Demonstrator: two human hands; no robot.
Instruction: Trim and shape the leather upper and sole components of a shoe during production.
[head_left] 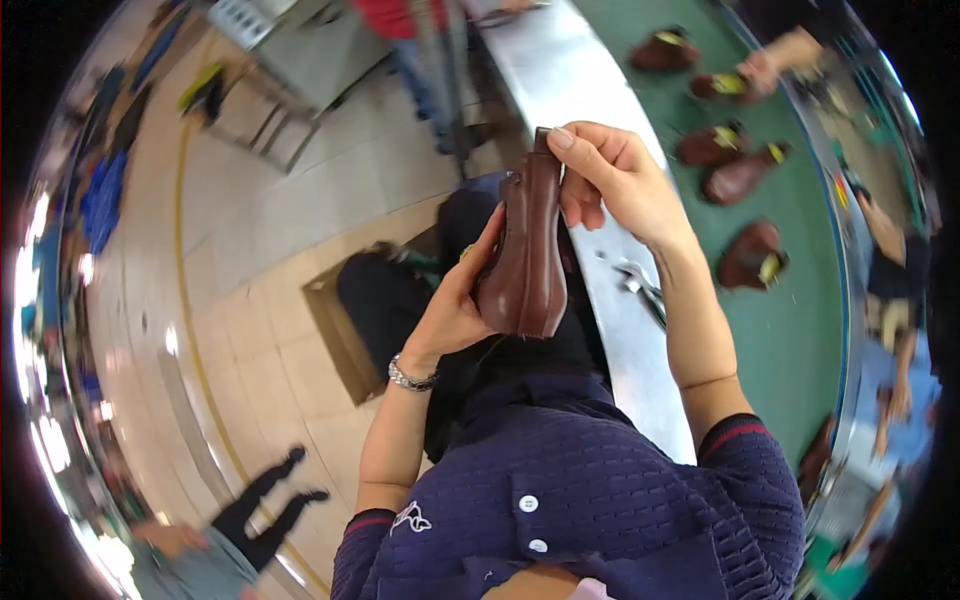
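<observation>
A brown leather ankle boot (530, 262) is held up over my lap, beside the metal bench. My left hand (452, 312) is wrapped round its lower left side, and the fingers behind the boot are partly hidden. At the upper end of the boot, a short dark tab (543, 141) sticks up. My right hand (625, 190) pinches this tab between thumb and forefinger, while its other fingers curl beside the boot's right side.
Along my right runs a metal bench (635, 375) with a pincer-like metal tool (640, 287) on it. Beyond lies a green conveyor belt (775, 375) with several brown boots (752, 255). A co-worker's hand (762, 72) touches one boot. A cardboard box (340, 335) stands on the floor.
</observation>
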